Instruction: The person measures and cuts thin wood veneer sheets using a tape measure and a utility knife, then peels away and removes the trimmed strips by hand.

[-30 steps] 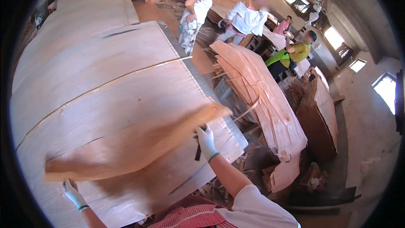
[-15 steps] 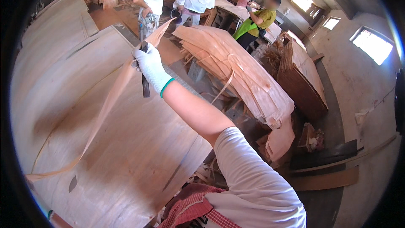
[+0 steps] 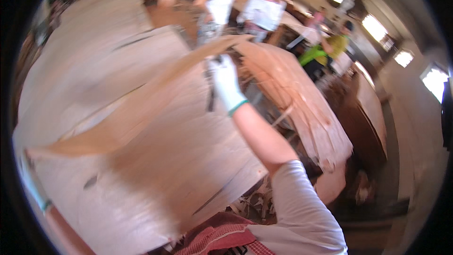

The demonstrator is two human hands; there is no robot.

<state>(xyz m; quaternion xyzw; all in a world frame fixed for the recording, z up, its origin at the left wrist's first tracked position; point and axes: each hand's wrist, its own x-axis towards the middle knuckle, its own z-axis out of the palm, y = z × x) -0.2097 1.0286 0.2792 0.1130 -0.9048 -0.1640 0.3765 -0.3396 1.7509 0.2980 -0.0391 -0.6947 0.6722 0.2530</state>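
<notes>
A long strip of thin wood veneer [image 3: 120, 125] arches across a broad, pale veneer sheet [image 3: 188, 160]. At the far left, my left hand [image 3: 32, 175], in a white glove with a green cuff, is closed at one end of the strip, partly cut off by the picture's rim. My right hand [image 3: 225, 79], gloved alike, reaches forward and is closed at the strip's far end. It also grips a dark, narrow flat tool [image 3: 210, 89] that hangs down beside the palm. Motion blur hides the right fingertips.
Right of the sheet lies a stack of orange-tinted veneer [image 3: 302, 108] with ragged edges. A taller brown stack [image 3: 365, 118] stands beyond it, near the wall. Several people work at the back, one in a yellow-green top [image 3: 332, 49]. Veneer scraps [image 3: 257, 203] lie below my right arm.
The view has swung left, shifting the scene rightward. My left hand has come into view at the strip's near end. The strip is lifted and shows its broad face; my right hand keeps the tool.
</notes>
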